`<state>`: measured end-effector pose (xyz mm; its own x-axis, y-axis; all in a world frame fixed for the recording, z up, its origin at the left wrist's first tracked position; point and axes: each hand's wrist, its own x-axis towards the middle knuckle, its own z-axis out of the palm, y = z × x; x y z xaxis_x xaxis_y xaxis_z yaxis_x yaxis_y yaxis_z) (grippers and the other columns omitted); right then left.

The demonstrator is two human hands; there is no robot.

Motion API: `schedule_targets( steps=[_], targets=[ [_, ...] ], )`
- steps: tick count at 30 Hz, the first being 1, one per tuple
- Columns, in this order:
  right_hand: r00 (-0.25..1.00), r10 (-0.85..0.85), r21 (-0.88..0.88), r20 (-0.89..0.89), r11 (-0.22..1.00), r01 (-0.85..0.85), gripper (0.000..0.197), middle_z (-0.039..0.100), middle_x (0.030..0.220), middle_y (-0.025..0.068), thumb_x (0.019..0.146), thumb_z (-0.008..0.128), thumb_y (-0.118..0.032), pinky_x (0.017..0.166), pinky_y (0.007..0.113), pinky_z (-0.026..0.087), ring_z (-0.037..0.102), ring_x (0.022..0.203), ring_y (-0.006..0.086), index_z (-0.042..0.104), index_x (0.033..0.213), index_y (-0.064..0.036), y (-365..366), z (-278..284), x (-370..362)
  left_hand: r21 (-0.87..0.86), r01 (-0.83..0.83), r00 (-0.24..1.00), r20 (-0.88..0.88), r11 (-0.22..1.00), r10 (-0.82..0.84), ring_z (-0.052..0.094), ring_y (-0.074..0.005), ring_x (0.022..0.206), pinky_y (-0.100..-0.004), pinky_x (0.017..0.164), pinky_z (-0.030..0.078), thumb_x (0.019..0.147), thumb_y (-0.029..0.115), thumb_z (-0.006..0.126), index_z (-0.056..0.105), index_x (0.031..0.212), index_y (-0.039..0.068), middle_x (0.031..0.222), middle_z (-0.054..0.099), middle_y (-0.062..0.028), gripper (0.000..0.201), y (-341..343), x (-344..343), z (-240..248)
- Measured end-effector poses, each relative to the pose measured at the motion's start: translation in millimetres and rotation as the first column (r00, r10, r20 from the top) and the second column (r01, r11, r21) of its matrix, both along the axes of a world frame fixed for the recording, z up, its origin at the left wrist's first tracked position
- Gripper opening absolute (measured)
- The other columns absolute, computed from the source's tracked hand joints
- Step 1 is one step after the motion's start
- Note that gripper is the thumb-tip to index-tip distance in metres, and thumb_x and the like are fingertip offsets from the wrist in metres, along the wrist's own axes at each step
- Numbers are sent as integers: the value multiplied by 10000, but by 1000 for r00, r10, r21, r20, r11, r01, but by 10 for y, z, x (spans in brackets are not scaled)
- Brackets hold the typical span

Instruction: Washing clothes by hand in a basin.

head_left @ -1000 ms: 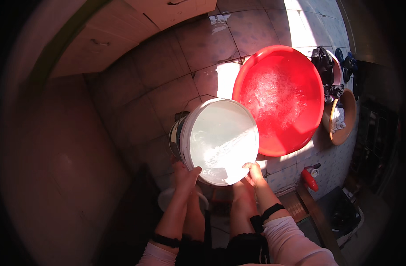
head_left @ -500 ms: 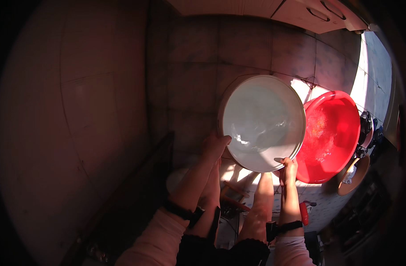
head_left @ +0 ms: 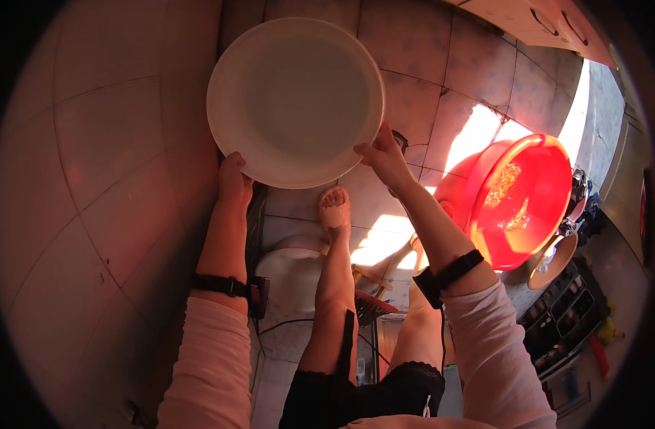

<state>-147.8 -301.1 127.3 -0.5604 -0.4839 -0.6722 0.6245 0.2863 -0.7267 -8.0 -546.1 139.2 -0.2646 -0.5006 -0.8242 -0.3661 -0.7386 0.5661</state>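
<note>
A large round white basin with water in it is held out in front of me over the tiled floor, close to the wall on the left. My left hand grips its near-left rim, thumb over the edge. On the near-right rim, my right hand has its thumb on top and its fingers underneath. To the right, a big red tub holds rippling, sunlit water and rests on the floor, apart from both hands.
Pale cabinets with handles line the far right. A tan bowl and dark items stand beyond the red tub. Near my legs are a white rounded object and a small wooden stool. A tiled wall rises on the left.
Both hands have carried the white basin leftward and farther out, away from beside the red tub toward the left wall. My view has shifted, and one bare foot now shows below the basin.
</note>
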Motion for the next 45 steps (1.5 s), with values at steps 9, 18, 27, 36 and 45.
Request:
schedule_targets(
  steps=[9,18,27,36,45],
  targets=[
    [899,425,122,-106,903,-413,941,392,1272,181,741,592,-260,847,323,433,551,1012,257,-45,1387,-9,-831,-132,-86,-115,-223,974,7,968,225,427,-234,1144,-374,975,349,837,276,504,383,1256,55,1225,442,-96,489,-432,459,-145],
    [949,309,161,72,935,-316,633,474,1259,178,827,526,-375,922,342,394,514,1086,297,322,1338,-61,-34,-180,909,-168,-46,919,378,985,108,363,-254,1211,-388,985,274,875,510,354,182,1382,66,1395,263,-103,695,810,858,88],
    [790,592,652,161,537,-535,386,602,1010,204,747,507,-202,857,364,447,575,954,351,586,1093,-52,2414,-609,882,-45,704,617,535,709,-578,494,-208,1009,-300,883,378,818,183,554,440,1217,-5,1115,523,-140,455,1371,1339,135],
    [720,682,811,-127,489,-321,245,624,974,131,811,551,-257,769,381,478,594,886,318,638,982,-105,3100,-381,-32,-56,496,864,132,866,-486,512,-163,908,-277,813,423,811,96,526,494,1129,14,1047,523,-111,330,2986,396,553],
    [605,772,841,-196,450,-301,167,601,916,69,804,554,-269,711,383,486,596,850,263,667,902,-196,2291,-1422,289,21,603,796,42,797,-604,499,-268,988,-357,861,412,760,103,577,502,1106,43,1055,514,-163,359,4239,380,32]
  ],
)
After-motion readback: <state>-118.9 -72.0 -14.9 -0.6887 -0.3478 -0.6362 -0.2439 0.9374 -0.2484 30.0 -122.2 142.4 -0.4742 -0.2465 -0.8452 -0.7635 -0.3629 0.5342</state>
